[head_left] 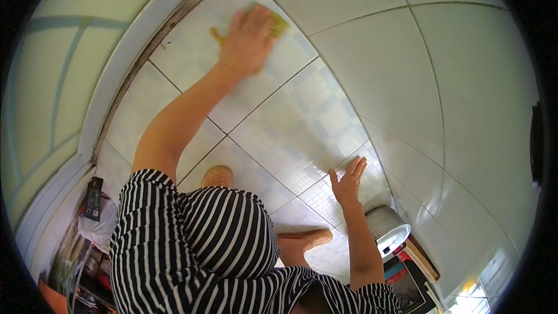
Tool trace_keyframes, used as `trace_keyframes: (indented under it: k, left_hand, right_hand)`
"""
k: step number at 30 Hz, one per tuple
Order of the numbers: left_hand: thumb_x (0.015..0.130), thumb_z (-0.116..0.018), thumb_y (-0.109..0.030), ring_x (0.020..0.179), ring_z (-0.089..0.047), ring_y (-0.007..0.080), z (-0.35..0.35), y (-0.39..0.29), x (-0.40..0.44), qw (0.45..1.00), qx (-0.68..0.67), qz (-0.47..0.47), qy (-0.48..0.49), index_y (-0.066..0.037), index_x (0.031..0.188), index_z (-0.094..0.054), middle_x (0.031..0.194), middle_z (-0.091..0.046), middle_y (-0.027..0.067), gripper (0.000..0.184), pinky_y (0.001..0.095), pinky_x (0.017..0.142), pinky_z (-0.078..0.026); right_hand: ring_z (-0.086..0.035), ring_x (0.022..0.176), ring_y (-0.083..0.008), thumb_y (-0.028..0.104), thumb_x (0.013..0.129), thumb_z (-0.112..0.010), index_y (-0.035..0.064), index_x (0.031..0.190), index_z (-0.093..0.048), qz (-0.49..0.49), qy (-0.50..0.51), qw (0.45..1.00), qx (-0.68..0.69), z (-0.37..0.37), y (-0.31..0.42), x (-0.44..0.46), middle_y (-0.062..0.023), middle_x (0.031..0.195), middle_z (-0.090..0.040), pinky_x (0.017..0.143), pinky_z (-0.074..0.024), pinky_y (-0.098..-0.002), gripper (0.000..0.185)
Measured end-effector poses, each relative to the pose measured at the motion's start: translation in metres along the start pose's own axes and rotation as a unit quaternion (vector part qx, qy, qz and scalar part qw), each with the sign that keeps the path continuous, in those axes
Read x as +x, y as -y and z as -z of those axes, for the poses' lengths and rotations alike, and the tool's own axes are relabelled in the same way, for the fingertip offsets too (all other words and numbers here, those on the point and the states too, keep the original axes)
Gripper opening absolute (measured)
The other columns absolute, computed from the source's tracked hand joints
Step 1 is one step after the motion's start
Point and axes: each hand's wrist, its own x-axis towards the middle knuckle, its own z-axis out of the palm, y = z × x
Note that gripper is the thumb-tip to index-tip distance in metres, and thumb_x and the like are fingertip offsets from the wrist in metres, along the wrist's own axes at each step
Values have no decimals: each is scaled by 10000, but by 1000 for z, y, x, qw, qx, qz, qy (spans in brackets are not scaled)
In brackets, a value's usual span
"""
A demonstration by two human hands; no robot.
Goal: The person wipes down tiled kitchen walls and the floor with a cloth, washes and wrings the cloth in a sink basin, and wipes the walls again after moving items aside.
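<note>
Rn L hand on yel cloth, blk pkg illegible

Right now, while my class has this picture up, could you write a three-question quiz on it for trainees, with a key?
1. Which colour is the cloth under the left hand? A) red B) yellow-green C) blue
2. True or false: the right hand is also on the cloth.
3. Fill in the blank: the floor under the cloth is covered with ____.

Key:
1. B, yellow-green.
2. False; the right hand is well apart from the cloth, with its thumb spread from the fingers.
3. Tiles.
</note>
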Motion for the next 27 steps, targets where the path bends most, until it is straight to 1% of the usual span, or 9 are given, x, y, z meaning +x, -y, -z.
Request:
trace_keyframes:
  k: [2, 3, 5, 7, 8, 11, 13, 15, 27]
  left_hand:
    - [933, -556, -247, 1404, -396, 278, 5, 30, -15, 986, 53, 98, -122, -25, 1326, -548, 1471, -476, 122, 452, 539, 1188, -222]
    - [933, -556, -247, 1404, -396, 278, 10, 26, -21, 986, 57, 101, -123, -25, 1326, -548, 1471, -476, 122, 452, 539, 1188, -222]
    - [951, -536, -264, 1415, -385, 295, 23, -1, -37, 995, 38, 92, 6, -1, 1330, -532, 1472, -466, 152, 462, 507, 1190, -238]
    - [979, -509, -279, 1433, -357, 315, 21, -34, -54, 983, -99, -36, 148, 24, 1381, -484, 1500, -430, 184, 503, 466, 1196, -252]
    - [979, -509, -279, 1433, -357, 315, 13, -32, -57, 984, -98, -36, 147, 24, 1381, -484, 1500, -430, 184, 503, 466, 1196, -252]
    - [996, -493, -280, 1427, -363, 322, 2, -19, -50, 986, -106, -125, 28, 27, 1417, -453, 1512, -415, 192, 522, 441, 1199, -261]
    - [1000, -489, -274, 1426, -368, 308, 1, 4, -13, 999, -7, -12, -52, 35, 1430, -441, 1506, -424, 183, 532, 445, 1201, -261]
    - [1000, -487, -309, 1428, -367, 313, -2, 26, 18, 994, 42, 15, -98, 46, 1420, -448, 1504, -426, 191, 552, 446, 1201, -262]
    - [982, -493, -407, 1404, -392, 328, -4, 72, 55, 982, 116, 98, -108, 60, 1418, -432, 1475, -453, 198, 642, 443, 1205, -256]
  right_hand:
    - [-18, 1489, -505, 478, 905, -657, -139, 1513, -27, 9, -4, 1000, -3, -3, -1, -1, -378, 1581, 8, 1222, -118, -521, 1070]
    - [-18, 1488, -508, 478, 908, -653, -139, 1513, -28, 14, -13, 1000, -6, -3, -3, -1, -380, 1579, 7, 1220, -118, -526, 1067]
    - [-18, 1485, -517, 481, 910, -647, -139, 1512, -26, 29, -20, 999, -6, -5, -5, -1, -388, 1575, 7, 1218, -114, -535, 1065]
    - [-22, 1480, -527, 482, 911, -645, -147, 1509, -42, 27, -17, 999, -3, -2, -3, -1, -398, 1568, -9, 1216, -113, -540, 1057]
    - [-22, 1480, -527, 482, 911, -645, -147, 1509, -42, 27, -19, 999, -3, -1, -3, -1, -398, 1568, -9, 1216, -113, -540, 1057]
    - [-26, 1479, -527, 474, 909, -652, -156, 1503, -64, 24, -17, 1000, -3, -1, -3, 0, -402, 1565, -28, 1215, -115, -543, 1047]
    - [-35, 1478, -528, 471, 906, -657, -161, 1499, -78, 25, -16, 1000, -4, -1, -4, 0, -402, 1564, -36, 1214, -124, -540, 1043]
    - [-38, 1478, -527, 474, 903, -659, -163, 1498, -75, 23, -15, 1000, -9, -1, -4, -1, -402, 1565, -36, 1215, -126, -537, 1048]
    - [-34, 1472, -537, 460, 904, -659, -189, 1480, -50, 33, -5, 999, -15, 1, -5, 3, -428, 1545, -24, 1221, -122, -534, 1060]
